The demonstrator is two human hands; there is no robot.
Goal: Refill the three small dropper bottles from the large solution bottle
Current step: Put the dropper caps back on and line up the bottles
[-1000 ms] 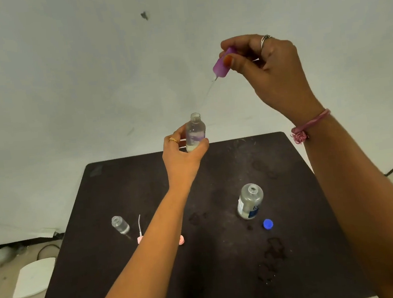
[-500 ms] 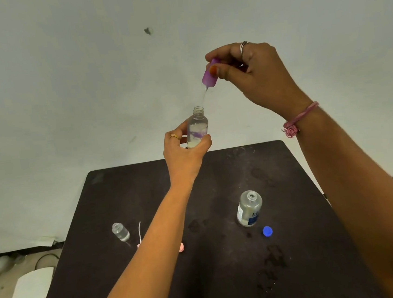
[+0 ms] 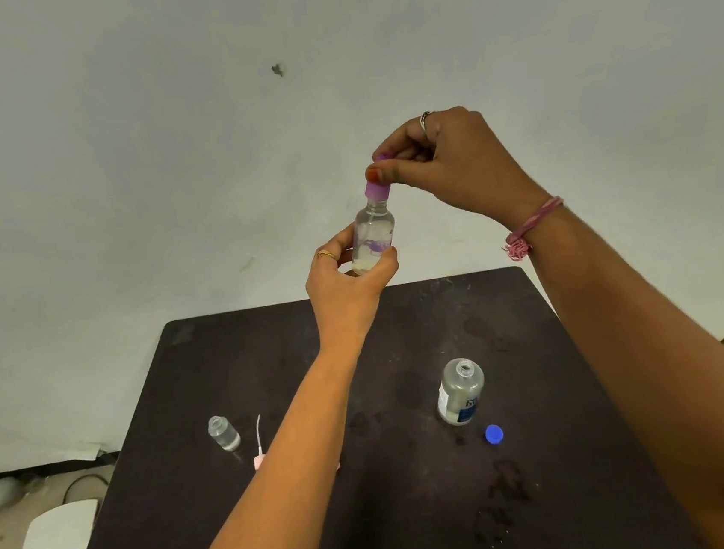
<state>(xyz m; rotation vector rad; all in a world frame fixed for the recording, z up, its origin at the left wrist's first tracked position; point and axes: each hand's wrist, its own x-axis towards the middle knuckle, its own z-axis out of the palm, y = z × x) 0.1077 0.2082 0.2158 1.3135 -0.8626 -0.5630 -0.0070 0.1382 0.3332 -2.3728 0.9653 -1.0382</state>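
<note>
Our left hand (image 3: pixel 346 291) grips the small dropper bottle (image 3: pixel 373 236) upright. At its twelve o'clock our right hand (image 3: pixel 451 162) pinches the purple cap (image 3: pixel 377 190) on the neck, in line with its axis

From my end the small bottle (image 3: pixel 373 237) pinched in the left hand (image 3: pixel 345 285) looks like clear glossy plastic, and the purple cap (image 3: pixel 377 190) under the right hand (image 3: pixel 451 162) fingertips is smooth and matt. Down below the grip, the table (image 3: pixel 270 351) is dark, matt and scuffed, the big bottle (image 3: pixel 459 391) is shiny clear plastic with a paper-looking label, and the blue cap (image 3: pixel 494 434) beside it is smooth plastic.
</note>
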